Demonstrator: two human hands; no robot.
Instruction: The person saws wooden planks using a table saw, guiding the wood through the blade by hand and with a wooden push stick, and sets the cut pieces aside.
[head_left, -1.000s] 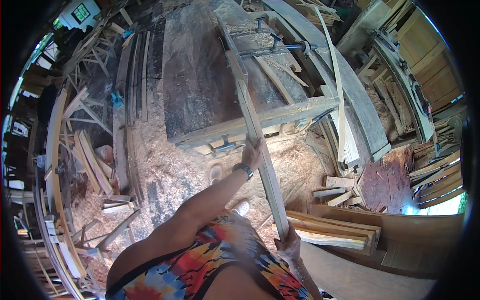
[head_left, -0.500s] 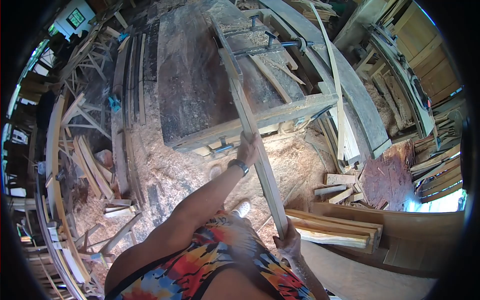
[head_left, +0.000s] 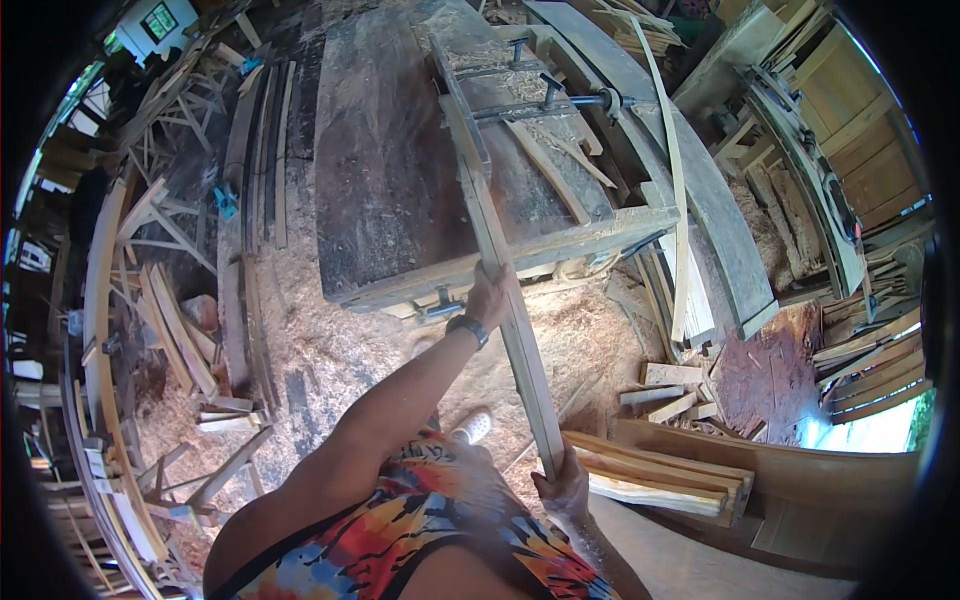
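Note:
A long wooden board (head_left: pixel 518 335) runs from my body up onto a large worktable (head_left: pixel 375 200). Its far part lies on the tabletop, along a narrow straight fence (head_left: pixel 462 110). Near the table's front edge, my left hand (head_left: pixel 489 298) is closed round the middle of the board, with a dark band on that wrist. Close to my body, my right hand (head_left: pixel 563 490) grips the board's near end. Part of the right hand's fingers is hidden behind the wood. Metal clamp bars (head_left: pixel 548 100) cross the tabletop to the right of the fence.
Loose offcuts (head_left: pixel 548 170) lie on the table's right side. Sawdust (head_left: pixel 350 340) covers the floor round my feet. Stacked boards (head_left: pixel 650 470) stand close to my right. Long strips (head_left: pixel 268 160) and wooden frames (head_left: pixel 170 230) line the left.
The board and both hands appear slightly shifted, with the near end a little further left and up. The whole view has tilted slightly. Both hands keep their hold.

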